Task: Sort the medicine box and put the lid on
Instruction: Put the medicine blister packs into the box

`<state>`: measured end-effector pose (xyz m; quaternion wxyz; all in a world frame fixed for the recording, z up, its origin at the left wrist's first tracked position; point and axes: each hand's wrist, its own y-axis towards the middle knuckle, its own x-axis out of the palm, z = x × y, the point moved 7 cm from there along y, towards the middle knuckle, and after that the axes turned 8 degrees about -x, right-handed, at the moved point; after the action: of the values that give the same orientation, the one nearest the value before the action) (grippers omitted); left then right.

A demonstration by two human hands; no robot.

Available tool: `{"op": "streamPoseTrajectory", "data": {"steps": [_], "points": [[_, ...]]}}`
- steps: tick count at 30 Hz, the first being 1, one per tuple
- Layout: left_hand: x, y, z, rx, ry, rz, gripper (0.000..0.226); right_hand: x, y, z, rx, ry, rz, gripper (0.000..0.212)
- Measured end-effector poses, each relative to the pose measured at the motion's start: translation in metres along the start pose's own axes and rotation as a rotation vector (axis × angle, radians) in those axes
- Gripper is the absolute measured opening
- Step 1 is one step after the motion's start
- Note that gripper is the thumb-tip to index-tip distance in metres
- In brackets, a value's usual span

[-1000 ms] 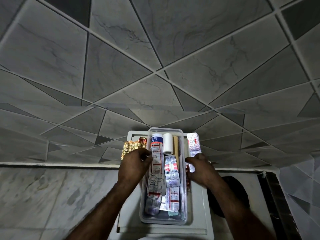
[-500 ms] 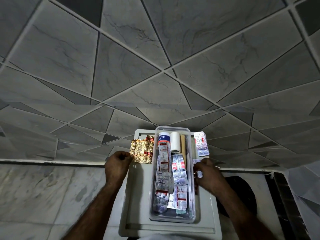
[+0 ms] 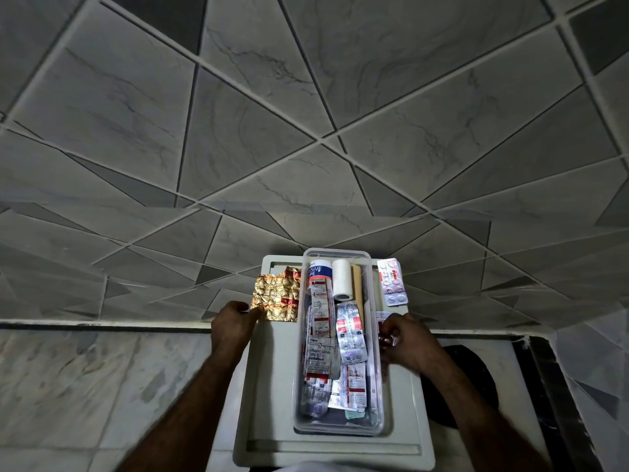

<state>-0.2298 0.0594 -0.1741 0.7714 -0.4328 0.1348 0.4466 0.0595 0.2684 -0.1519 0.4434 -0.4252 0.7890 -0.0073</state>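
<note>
A clear plastic medicine box (image 3: 377, 386) stands on a white tray-like lid (image 3: 269, 396). It holds several blister strips (image 3: 350, 330), an adhesive tape tube (image 3: 319, 270) and a white roll (image 3: 342, 280). My left hand (image 3: 233, 323) pinches the corner of a gold foil blister sheet (image 3: 277, 296) lying left of the box. My right hand (image 3: 405, 338) grips a small silver strip (image 3: 383, 316) just right of the box. Another silver pill strip (image 3: 392, 281) lies further up on the right.
The white lid rests on a marble ledge (image 3: 85, 376) against a grey tiled wall (image 3: 306, 114). A dark round object (image 3: 473, 383) sits to the right, behind my right forearm. A dark vertical frame (image 3: 544, 396) runs down the right side.
My left hand left the box and moved out left to the gold foil sheet. My right hand stayed by the box's right side, holding the small strip.
</note>
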Motion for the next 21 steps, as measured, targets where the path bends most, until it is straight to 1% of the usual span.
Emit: {"op": "streamPoseTrajectory", "data": {"steps": [3, 6, 9, 10, 13, 17, 21], "points": [[-0.003, -0.001, 0.001, -0.027, -0.094, -0.008, 0.022, -0.007, -0.005, 0.007, 0.079, 0.175, 0.009, 0.033], [-0.002, -0.002, 0.0, -0.062, -0.232, -0.062, 0.014, -0.017, -0.011, 0.012, 0.102, 0.271, 0.039, 0.024], [0.003, -0.001, -0.006, -0.139, -0.414, -0.163, 0.006, -0.025, -0.016, 0.016, 0.113, 0.381, 0.074, 0.018], [0.004, -0.003, -0.008, -0.174, -0.471, -0.202, 0.004, -0.027, -0.017, 0.017, 0.114, 0.406, 0.086, 0.017], [0.004, -0.012, -0.01, -0.249, -0.571, -0.283, 0.009, -0.038, -0.021, 0.012, 0.102, 0.448, 0.134, 0.016], [-0.004, -0.021, -0.015, -0.258, -0.595, -0.299, 0.015, -0.062, -0.027, -0.01, 0.035, 0.46, 0.242, 0.019], [-0.019, -0.022, -0.026, -0.271, -0.624, -0.304, 0.013, -0.085, -0.036, -0.041, -0.052, 0.43, 0.369, 0.018]]}}
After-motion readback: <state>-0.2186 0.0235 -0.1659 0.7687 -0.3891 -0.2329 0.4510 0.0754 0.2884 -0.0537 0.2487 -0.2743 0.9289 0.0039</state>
